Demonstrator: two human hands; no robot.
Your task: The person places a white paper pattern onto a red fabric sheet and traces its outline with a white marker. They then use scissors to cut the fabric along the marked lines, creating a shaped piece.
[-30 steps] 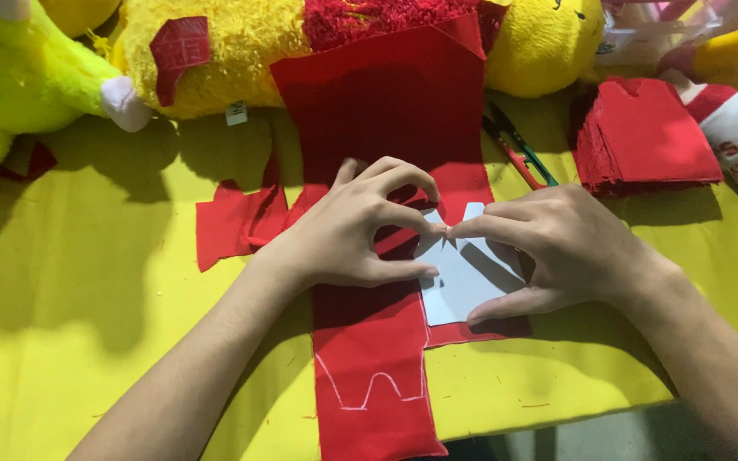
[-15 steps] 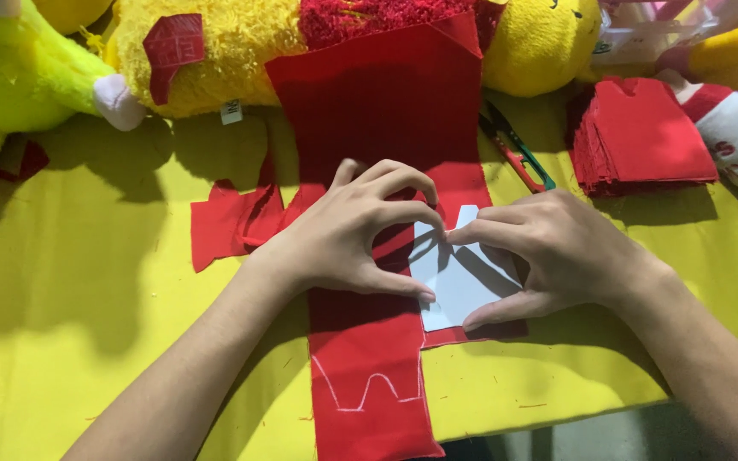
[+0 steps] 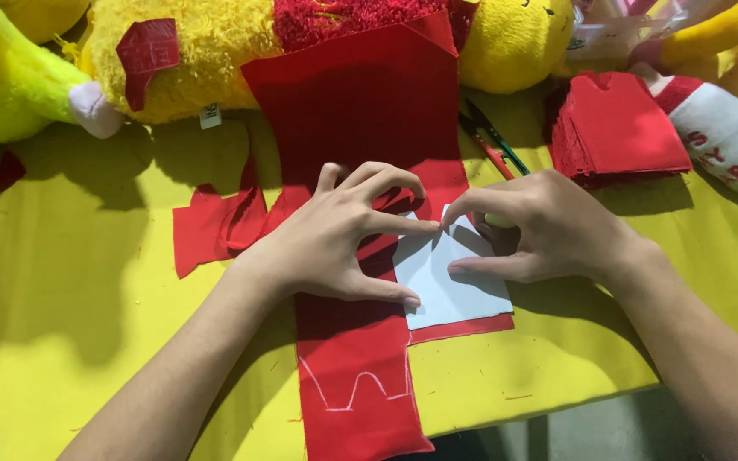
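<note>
While both hands press it flat, white paper template (image 3: 450,286) sits on red felt strip (image 3: 360,256), barely shifted vs a sec ago. Left hand (image 3: 335,239) splayed, fingertips pinning its edge; right hand (image 3: 540,230) pinches its top corner. Chalk outline (image 3: 354,391) nearest. Beyond: yellow worktop (image 3: 61,282), felt stack (image 3: 617,128), fuzzy plush toys (image 3: 207,60).

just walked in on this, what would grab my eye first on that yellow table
First, the long red fabric strip running down the middle of the yellow table, with both hands pressing a white paper template onto it: left hand at its left edge, right hand on its upper right. Next, yellow plush toys line the far edge, and a stack of red cut pieces sits at the upper right.
</note>
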